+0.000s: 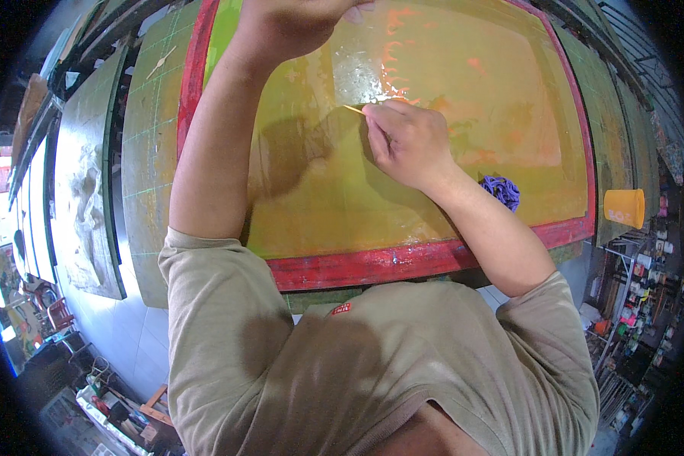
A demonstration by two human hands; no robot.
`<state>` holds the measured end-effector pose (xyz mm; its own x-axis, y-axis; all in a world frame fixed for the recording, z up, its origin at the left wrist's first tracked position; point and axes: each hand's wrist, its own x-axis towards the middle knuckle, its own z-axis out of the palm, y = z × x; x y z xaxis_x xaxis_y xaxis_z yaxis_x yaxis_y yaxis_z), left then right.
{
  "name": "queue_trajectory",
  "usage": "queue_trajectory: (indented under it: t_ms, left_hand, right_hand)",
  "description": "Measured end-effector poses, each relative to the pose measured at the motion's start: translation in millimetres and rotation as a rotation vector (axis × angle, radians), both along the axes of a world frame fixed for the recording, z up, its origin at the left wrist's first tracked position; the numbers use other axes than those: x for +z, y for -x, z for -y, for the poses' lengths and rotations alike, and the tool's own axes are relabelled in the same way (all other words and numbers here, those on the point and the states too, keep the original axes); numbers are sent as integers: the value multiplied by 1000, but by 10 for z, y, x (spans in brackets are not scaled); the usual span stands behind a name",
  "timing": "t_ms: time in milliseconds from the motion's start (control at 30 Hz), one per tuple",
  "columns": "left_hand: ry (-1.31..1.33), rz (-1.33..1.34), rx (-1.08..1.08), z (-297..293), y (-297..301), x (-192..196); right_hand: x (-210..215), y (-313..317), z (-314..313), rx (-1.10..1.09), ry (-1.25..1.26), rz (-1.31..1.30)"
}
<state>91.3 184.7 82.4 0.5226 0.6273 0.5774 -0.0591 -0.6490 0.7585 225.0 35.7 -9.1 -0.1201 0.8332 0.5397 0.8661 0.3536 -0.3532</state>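
Note:
A large screen-printing frame (pixel 387 264) with red edges and a yellow-green mesh (pixel 342 209) lies in front of me. Orange marks run along the mesh's upper middle, beside a shiny, pale patch (pixel 357 68). My right hand (pixel 409 140) is closed in a pinch on a thin wooden stick (pixel 353 109), its tip pointing left just over the mesh. Above the upper left part of the mesh is my left hand (pixel 300 26), cut off by the top edge; most of its fingers are out of sight. A crumpled purple cloth (pixel 501 192) rests on the mesh next to my right forearm.
An orange cup-like container (pixel 624 208) is at the right on the worktable (pixel 612 152). Another small wooden stick (pixel 162 62) lies on the table at the left. A pale, shiny board (pixel 87 182) stands further left. Shelves with many small containers (pixel 646 304) line the lower right.

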Motion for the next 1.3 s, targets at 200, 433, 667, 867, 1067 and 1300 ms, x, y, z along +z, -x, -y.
queue_trajectory:
  t_ms: [200,433,667,867,1067,1300]
  left_hand:
    - [-20,-5,2,-8,28,9]
    - [-76,25,-6,-8,22,14]
    - [-88,38,-11,-92,41,-24]
    - [-73,28,25,-76,52,-6]
    - [-14,84,-3,-68,32,-21]
    - [-103,-76,96,-74,127,-6]
  right_hand:
    - [-6,30,-36,6,8,34]
    - [-5,53,-60,12,27,70]
    - [-3,11,-41,-71,-144,-300]
    - [-12,-12,-13,-187,-100,-248]
    - [-5,18,-1,-238,-87,-219]
    - [-8,24,1,-243,-89,-222]
